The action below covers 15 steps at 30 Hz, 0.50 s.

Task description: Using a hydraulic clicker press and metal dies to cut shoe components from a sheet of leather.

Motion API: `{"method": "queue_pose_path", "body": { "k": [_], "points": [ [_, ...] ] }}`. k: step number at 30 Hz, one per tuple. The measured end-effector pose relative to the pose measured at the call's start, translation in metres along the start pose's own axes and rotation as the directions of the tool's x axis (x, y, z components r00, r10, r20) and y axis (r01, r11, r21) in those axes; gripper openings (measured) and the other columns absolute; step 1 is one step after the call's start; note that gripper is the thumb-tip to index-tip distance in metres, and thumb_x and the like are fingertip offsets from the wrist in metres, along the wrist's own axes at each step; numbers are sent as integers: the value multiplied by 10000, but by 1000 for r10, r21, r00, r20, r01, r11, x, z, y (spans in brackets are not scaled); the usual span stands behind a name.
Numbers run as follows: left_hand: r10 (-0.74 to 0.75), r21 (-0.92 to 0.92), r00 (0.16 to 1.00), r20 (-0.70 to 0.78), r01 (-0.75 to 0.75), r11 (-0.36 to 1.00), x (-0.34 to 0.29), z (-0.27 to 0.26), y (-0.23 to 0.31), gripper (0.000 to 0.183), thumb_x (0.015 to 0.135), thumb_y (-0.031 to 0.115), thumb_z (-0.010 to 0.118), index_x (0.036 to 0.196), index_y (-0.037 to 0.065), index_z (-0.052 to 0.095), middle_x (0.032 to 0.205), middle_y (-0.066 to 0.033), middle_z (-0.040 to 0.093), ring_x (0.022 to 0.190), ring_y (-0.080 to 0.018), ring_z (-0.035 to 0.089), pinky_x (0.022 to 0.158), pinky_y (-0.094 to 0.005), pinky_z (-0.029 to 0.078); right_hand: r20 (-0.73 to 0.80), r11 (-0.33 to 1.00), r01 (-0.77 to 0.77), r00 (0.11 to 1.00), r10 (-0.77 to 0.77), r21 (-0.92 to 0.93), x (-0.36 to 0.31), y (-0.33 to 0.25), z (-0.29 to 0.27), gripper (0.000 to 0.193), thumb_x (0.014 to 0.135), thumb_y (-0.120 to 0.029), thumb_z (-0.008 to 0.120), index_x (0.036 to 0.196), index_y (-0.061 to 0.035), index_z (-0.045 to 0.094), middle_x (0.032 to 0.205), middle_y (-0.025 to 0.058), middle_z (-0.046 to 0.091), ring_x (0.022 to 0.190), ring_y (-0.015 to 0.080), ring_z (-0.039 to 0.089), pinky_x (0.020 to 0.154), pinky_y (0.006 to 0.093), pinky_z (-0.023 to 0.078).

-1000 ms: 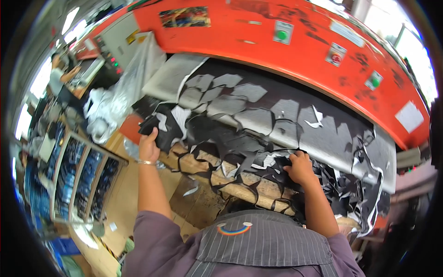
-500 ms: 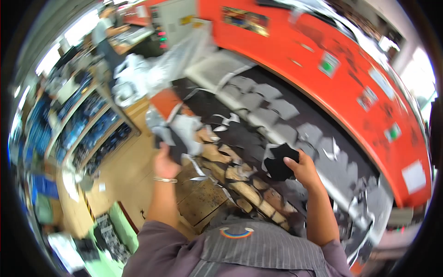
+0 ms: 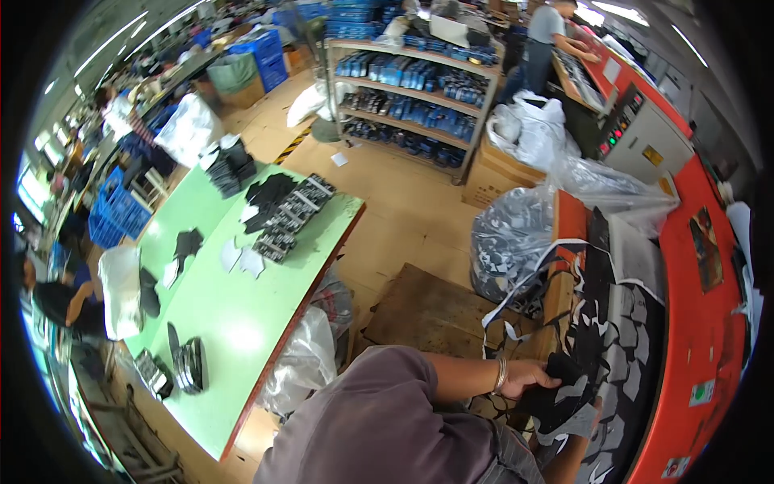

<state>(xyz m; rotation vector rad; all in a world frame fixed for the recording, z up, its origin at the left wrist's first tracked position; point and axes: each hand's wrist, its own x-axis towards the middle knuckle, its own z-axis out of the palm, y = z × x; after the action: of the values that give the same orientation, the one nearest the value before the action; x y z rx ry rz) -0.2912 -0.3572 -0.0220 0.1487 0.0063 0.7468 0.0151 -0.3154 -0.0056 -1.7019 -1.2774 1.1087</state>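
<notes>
My left hand, with a bracelet at the wrist, reaches to the right, its fingers closed on black cut pieces. Grey cut pieces lie against the black ones, over the place where my right hand would show. Only my right forearm comes into view below them; its fingers are hidden. Just beyond, rows of grey cut pieces lie on the bed of the red machine. Black scraps and white strips hang around its near end.
To the left stands a green table with stacks of dark pieces. Clear plastic bags sit beneath its edge. A shelf rack full of blue items is at the back, near a cardboard box. Another person stands at the far right.
My view has swung left, bringing the green table and rack into sight. My hands, apart before, are now close together at the right, around the black and grey pieces.
</notes>
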Motion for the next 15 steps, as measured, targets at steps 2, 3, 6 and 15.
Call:
{"method": "queue_pose_path", "body": {
  "k": [2,3,6,15],
  "points": [
    [21,13,1000,23,-21,1000,-5,11,-7,350,881,115,667,1214,64,575,1094,-48,674,958,-174,657,846,-338,536,14,987,-93,996,92,132,-5,-10,-5,325,876,-189,513,1147,-12,539,1031,206,618,1030,317,582,898,391,443],
    [52,10,999,5,-52,999,-13,8,-11,350,881,115,667,1214,64,575,1094,-48,674,958,-174,657,846,-338,536,8,974,48,999,-47,-219,-29,-36,12,332,873,-168,522,1165,-11,521,1061,193,603,1048,294,566,906,377,438],
    [151,-16,988,25,-151,988,-12,9,-24,347,886,118,662,1216,65,570,1079,-41,673,961,-162,653,862,-342,529,30,820,387,910,-414,-421,-64,-62,28,382,862,-108,534,1224,2,481,1131,171,569,1079,261,539,932,351,425],
    [336,-85,940,66,-330,940,-40,26,-60,322,917,134,626,1225,74,554,1129,-47,653,1010,-182,639,923,-363,504,377,760,644,728,-572,-91,-145,-104,76,461,878,-83,557,1307,50,454,1304,168,505,1169,231,507,1002,318,389]
  ]
}}
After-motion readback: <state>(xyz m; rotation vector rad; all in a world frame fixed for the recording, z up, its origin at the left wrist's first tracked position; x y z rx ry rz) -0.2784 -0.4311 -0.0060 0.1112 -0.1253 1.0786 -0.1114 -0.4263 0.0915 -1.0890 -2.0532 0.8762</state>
